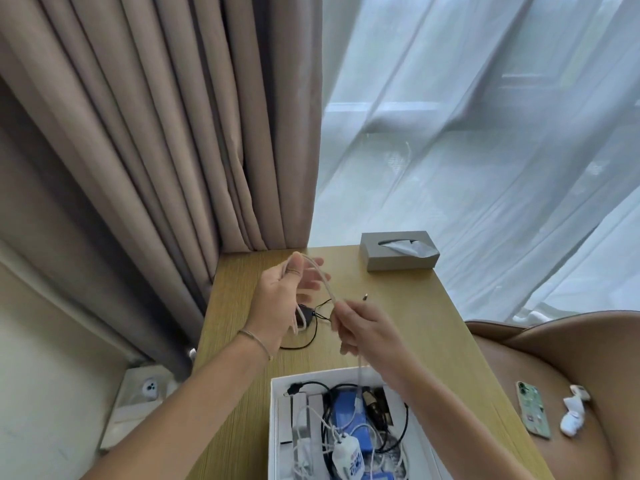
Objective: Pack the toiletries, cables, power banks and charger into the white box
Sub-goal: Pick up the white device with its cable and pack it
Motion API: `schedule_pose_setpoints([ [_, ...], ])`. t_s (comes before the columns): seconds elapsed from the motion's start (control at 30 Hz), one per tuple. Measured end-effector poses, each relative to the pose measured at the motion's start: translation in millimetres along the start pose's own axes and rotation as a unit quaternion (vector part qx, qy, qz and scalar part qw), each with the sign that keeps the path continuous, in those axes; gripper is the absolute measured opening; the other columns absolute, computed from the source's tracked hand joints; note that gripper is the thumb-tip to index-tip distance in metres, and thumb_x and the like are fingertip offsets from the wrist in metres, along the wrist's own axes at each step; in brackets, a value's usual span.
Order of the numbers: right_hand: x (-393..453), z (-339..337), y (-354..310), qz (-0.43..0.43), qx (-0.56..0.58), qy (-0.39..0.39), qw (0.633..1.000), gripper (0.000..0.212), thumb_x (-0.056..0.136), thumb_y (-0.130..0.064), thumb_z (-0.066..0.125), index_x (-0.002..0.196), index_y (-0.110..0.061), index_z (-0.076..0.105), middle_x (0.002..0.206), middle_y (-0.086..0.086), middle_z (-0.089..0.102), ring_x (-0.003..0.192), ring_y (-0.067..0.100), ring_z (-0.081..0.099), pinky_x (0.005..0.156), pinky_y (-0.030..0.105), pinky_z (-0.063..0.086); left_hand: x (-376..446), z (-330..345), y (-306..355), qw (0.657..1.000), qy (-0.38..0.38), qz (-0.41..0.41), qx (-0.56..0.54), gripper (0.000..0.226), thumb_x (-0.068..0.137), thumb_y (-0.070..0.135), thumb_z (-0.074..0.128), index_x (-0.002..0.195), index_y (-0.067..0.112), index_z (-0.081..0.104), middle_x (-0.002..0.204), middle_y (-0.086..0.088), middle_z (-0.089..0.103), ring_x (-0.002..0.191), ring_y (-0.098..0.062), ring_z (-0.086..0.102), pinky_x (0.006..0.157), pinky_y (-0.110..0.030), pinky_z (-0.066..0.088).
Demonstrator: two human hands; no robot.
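cable held above surface, tail hanging toward box | left hand pinches loop, right hand grips strand | light, limp, likely springs open; hold coil at crossing

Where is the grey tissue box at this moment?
In the head view, the grey tissue box stands at the far right corner of the wooden table, close to the sheer white curtain, beyond both hands.

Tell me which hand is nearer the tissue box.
Left. The left hand is raised beside the tissue box, to its left; the right hand sits lower, closer to the white box.
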State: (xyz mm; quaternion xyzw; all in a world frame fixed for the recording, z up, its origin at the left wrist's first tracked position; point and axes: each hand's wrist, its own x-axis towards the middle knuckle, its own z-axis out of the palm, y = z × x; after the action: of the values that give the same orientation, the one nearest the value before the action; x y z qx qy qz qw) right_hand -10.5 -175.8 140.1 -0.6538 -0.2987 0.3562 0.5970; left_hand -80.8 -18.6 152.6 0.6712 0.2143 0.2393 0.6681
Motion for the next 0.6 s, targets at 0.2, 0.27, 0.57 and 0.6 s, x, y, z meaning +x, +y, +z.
schedule_pose_setpoints([
  [0.2, -24, 15, 39, 0.112, 0.045, -0.064, 0.991, 0.038, 0.109, -0.021, 0.041, 0.075, -0.009, 0.053, 0.054, -0.004, 0.033, 0.051, 0.014, 0.031, 0.056, 0.025, 0.039, -12, 0, -7, 0.979, 0.036, -0.132, -0.154, 0.046, 0.103, 0.05, 0.04, 0.08, 0.013, 0.054, 0.06, -0.004, 0.055, 0.049, -0.019, 0.056, 0.046, -0.031, 0.05],
  [0.27, -31, 8, 44, 0.12, 0.041, -0.048, 0.991, 0.037, 0.109, -0.02, 0.044, 0.075, -0.009, 0.056, 0.054, -0.006, 0.031, 0.051, 0.013, 0.03, 0.055, 0.024, 0.036, -16, -1, -16, 0.994, 0.045, -0.085, -0.05, 0.044, 0.103, 0.05, 0.039, 0.079, 0.014, 0.049, 0.058, -0.001, 0.049, 0.045, -0.014, 0.046, 0.042, -0.028, 0.043],
  [0.57, -49, -17, 55, 0.115, -0.141, 0.033, 0.983, 0.031, 0.095, -0.031, 0.069, 0.072, -0.011, 0.069, 0.051, -0.01, 0.056, 0.048, 0.007, 0.049, 0.049, 0.018, 0.041, -64, 17, -64, 0.935, -0.267, -0.109, 0.207, 0.049, 0.089, 0.07, 0.045, 0.098, 0.023, 0.053, 0.083, -0.005, 0.077, 0.04, -0.005, 0.044, 0.041, -0.021, 0.034],
  [0.6, -50, -18, 58, 0.126, -0.124, 0.041, 0.983, 0.03, 0.094, -0.028, 0.071, 0.072, -0.008, 0.069, 0.054, -0.007, 0.058, 0.05, 0.01, 0.053, 0.051, 0.019, 0.045, -67, 19, -69, 0.924, -0.304, -0.127, 0.195, 0.053, 0.084, 0.073, 0.051, 0.103, 0.024, 0.055, 0.082, -0.005, 0.077, 0.042, -0.005, 0.046, 0.041, -0.021, 0.035],
])
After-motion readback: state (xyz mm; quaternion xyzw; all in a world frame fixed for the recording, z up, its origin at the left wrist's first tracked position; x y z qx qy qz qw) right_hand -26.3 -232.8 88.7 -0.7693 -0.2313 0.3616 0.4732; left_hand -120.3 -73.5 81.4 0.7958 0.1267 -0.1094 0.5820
